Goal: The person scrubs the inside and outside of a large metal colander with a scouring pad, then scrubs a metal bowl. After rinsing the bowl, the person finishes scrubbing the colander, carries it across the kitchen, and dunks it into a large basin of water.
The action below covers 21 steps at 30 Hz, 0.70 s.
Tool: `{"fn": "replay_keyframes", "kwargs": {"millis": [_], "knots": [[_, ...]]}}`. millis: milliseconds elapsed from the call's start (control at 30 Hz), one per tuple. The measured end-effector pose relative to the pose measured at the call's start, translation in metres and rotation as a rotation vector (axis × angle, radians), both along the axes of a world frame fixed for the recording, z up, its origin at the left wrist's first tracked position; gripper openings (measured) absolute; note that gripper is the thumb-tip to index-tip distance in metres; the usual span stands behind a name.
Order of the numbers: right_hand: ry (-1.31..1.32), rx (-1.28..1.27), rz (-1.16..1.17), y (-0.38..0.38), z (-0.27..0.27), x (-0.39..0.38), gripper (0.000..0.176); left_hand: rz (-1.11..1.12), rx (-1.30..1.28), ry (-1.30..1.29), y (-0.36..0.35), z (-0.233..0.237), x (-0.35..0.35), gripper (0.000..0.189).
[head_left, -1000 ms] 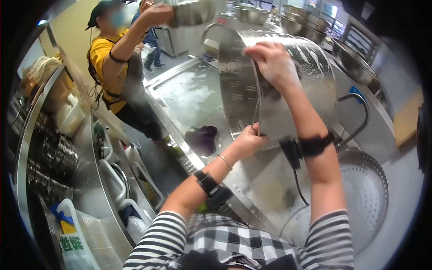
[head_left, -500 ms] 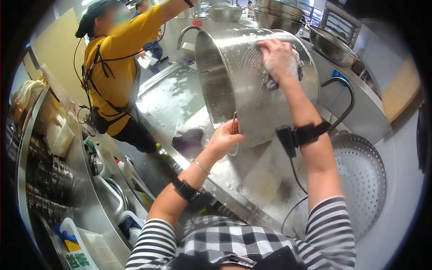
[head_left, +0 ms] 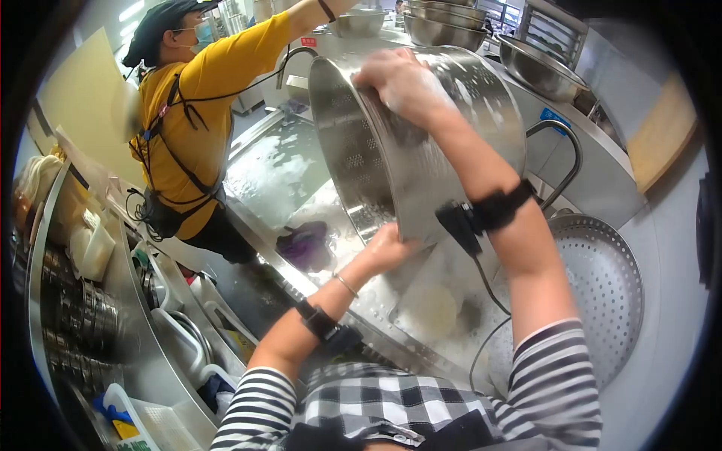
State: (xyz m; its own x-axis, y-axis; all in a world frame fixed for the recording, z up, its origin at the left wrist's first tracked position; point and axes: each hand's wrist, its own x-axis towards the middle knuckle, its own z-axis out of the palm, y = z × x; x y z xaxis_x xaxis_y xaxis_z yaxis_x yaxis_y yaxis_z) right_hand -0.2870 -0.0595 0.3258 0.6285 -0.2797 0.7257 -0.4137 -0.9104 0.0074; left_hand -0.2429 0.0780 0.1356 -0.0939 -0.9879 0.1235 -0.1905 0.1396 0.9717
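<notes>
A large stainless steel strainer pot (head_left: pixel 459 161) lies tilted on its side over the sink, with small holes in its wall and suds streaked across its outside. My left hand (head_left: pixel 387 249) is closed at the lower edge of its rim, its fingertips partly hidden by the pot. On the upper outer side near the rim, my right hand (head_left: pixel 406 86) is closed over a dark steel wool scrubber (head_left: pixel 410 134), mostly covered by the hand and smeared by motion. A purple cloth (head_left: pixel 304 244) lies in the wet sink left of the pot.
A sink of soapy water (head_left: pixel 274 161) is beyond the cloth. A perforated metal colander (head_left: pixel 602 293) stands at right beside a curved faucet (head_left: pixel 575 150). Steel bowls (head_left: pixel 538 68) line the back ledge. A person in a yellow shirt (head_left: pixel 199 113) stands at left, near shelves with bins (head_left: pixel 162 410).
My right hand has moved left and up across the pot to near its rim. My left hand has shifted slightly down along the rim. The pot has tilted slightly.
</notes>
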Motion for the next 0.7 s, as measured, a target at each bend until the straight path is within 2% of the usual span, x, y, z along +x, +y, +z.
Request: {"fn": "replay_keyframes", "kwargs": {"millis": [33,67,100,167,233,333,400,433,467,500,567,667,700], "knots": [[0.002,0.002,-0.001,0.0,0.001,0.002,0.018,0.02,0.001,-0.108,0.002,-0.004,-0.003,0.025],[-0.009,0.052,0.005,0.0,0.0,0.002,0.019,0.019,0.006,-0.107,0.0,-0.007,-0.002,0.025],[-0.019,0.102,0.01,0.002,-0.002,0.002,0.019,-0.007,0.019,0.014,0.0,-0.008,0.003,0.024],[-0.159,-0.043,0.062,0.033,-0.032,-0.021,0.022,-0.045,-0.002,0.201,0.0,-0.008,0.009,0.021],[-0.197,-0.079,0.04,0.061,-0.078,-0.05,0.014,-0.04,0.024,0.201,0.0,-0.005,0.01,0.021],[-0.224,-0.096,-0.017,0.068,-0.106,-0.081,0.012,-0.073,0.074,0.184,-0.008,-0.02,0.01,0.021],[-0.485,-0.042,-0.129,0.006,-0.098,-0.107,0.013,-0.045,0.001,0.234,-0.004,-0.019,0.004,0.02],[-0.517,-0.101,-0.36,-0.034,-0.099,-0.131,0.011,-0.056,0.001,0.228,-0.005,-0.016,0.005,0.02],[-0.543,-0.159,-0.588,-0.06,-0.102,-0.149,0.01,-0.049,0.092,0.15,-0.005,-0.014,0.008,0.021],[-0.542,-0.161,-0.595,-0.057,-0.102,-0.15,0.01,-0.042,0.183,0.073,-0.006,-0.013,0.008,0.021],[-0.583,0.157,-0.349,-0.039,-0.1,-0.139,0.011,-0.024,0.152,0.117,-0.009,-0.012,0.003,0.018],[-0.445,-0.106,-0.174,0.054,-0.125,-0.076,0.015,-0.033,0.098,0.169,-0.018,-0.021,0.005,0.016],[-0.427,-0.067,-0.141,0.074,-0.126,-0.064,0.015,-0.051,0.077,0.176,-0.02,-0.027,0.008,0.017]]}}
